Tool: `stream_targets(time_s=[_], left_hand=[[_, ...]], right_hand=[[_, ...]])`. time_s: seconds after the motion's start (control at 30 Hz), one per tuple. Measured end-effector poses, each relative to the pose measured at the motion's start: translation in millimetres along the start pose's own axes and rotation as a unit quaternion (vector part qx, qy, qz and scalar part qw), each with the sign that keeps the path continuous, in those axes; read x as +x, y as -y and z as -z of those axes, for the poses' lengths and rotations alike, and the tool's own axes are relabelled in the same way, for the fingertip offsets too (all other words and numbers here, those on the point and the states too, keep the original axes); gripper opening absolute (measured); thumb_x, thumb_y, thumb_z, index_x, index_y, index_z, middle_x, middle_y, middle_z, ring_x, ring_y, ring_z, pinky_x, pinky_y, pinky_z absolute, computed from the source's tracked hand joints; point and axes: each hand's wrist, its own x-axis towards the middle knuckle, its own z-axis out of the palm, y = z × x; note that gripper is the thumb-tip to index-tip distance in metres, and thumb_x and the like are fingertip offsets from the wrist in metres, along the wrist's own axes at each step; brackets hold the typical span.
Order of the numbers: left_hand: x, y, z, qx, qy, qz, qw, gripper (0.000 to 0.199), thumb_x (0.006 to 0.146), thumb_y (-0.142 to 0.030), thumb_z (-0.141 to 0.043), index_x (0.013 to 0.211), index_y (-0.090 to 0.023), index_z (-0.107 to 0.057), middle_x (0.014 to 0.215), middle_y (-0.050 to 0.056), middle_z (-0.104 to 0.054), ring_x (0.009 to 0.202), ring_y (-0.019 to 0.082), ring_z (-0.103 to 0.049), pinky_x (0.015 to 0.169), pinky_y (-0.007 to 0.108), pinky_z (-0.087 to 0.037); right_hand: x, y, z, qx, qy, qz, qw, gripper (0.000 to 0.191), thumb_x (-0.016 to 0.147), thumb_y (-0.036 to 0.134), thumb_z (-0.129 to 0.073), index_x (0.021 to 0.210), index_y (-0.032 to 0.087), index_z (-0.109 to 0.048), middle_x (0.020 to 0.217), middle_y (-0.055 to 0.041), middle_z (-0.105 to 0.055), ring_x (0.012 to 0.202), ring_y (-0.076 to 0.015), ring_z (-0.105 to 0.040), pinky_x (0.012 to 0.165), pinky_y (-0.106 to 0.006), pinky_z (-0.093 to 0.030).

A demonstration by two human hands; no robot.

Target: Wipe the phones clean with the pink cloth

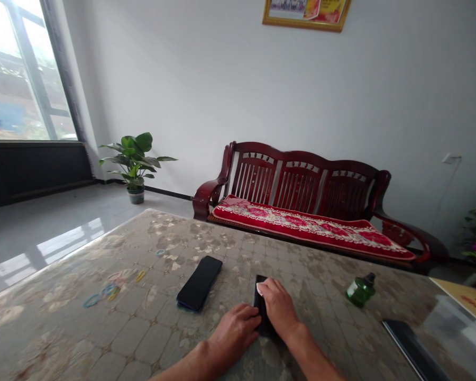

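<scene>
A dark phone (262, 317) lies on the table in front of me, largely covered by my hands. My left hand (238, 325) has its fingers closed against the phone's left edge, steadying it. Over the upper part of the screen is my right hand (275, 301), fingers bent together around a small white piece (259, 288) that is pressed to the glass. Whether that piece is tissue or cloth I cannot tell. Left of my hands another black phone (201, 283) rests face up.
Coloured elastic bands (109, 291) lie scattered at left. To the right stand a green bottle (360, 290) with a black top, a dark flat device (412, 346) and a yellowish box (464, 296). Beyond the patterned table (143, 328) are a wooden bench (297, 182) and a potted plant (133, 164).
</scene>
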Motion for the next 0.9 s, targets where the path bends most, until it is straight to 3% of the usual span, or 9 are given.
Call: stream_targets(time_s=[0.13, 0.33, 0.6, 0.9], left_hand=[[0.2, -3.5, 4.2, -0.008, 0.007, 0.005, 1.000, 0.020, 0.093, -0.018, -0.058, 0.109, -0.023, -0.067, 0.117, 0.005, -0.067, 0.105, 0.022, -0.062, 0.095, 0.033, -0.050], [0.3, -2.8, 4.1, -0.015, 0.004, 0.000, 1.000, 0.020, 0.091, -0.016, -0.059, 0.108, -0.022, -0.066, 0.118, 0.004, -0.067, 0.106, 0.023, -0.061, 0.096, 0.034, -0.049], [2.5, -3.3, 2.8, -0.020, 0.008, 0.004, 1.000, 0.016, 0.088, -0.014, -0.063, 0.102, -0.022, -0.067, 0.114, 0.003, -0.067, 0.105, 0.023, -0.061, 0.095, 0.031, -0.049], [2.1, -5.4, 7.0, -0.012, 0.015, 0.012, 1.000, 0.020, 0.089, -0.013, -0.064, 0.107, -0.021, -0.067, 0.117, 0.004, -0.067, 0.107, 0.022, -0.060, 0.098, 0.031, -0.047]], right_hand=[[-4.3, 1.5, -0.5, 0.007, -0.007, 0.014, 1.000, 0.026, 0.094, 0.008, -0.047, 0.091, 0.025, -0.066, 0.093, -0.0014, -0.064, 0.089, -0.0181, -0.058, 0.078, -0.027, -0.043], [31.1, -0.8, -4.5, -0.039, 0.001, -0.020, 0.999, 0.028, 0.093, 0.006, -0.047, 0.083, 0.024, -0.067, 0.090, -0.0026, -0.064, 0.088, -0.0185, -0.058, 0.076, -0.027, -0.042], [-1.8, 7.1, 3.8, -0.032, 0.015, 0.024, 0.999, 0.026, 0.094, 0.006, -0.047, 0.083, 0.023, -0.064, 0.092, -0.0015, -0.063, 0.088, -0.0166, -0.058, 0.076, -0.024, -0.041], [19.0, -16.9, 3.1, -0.066, 0.002, -0.052, 0.996, 0.029, 0.093, 0.007, -0.047, 0.093, 0.023, -0.071, 0.092, -0.0051, -0.066, 0.091, -0.0211, -0.058, 0.081, -0.029, -0.044]])
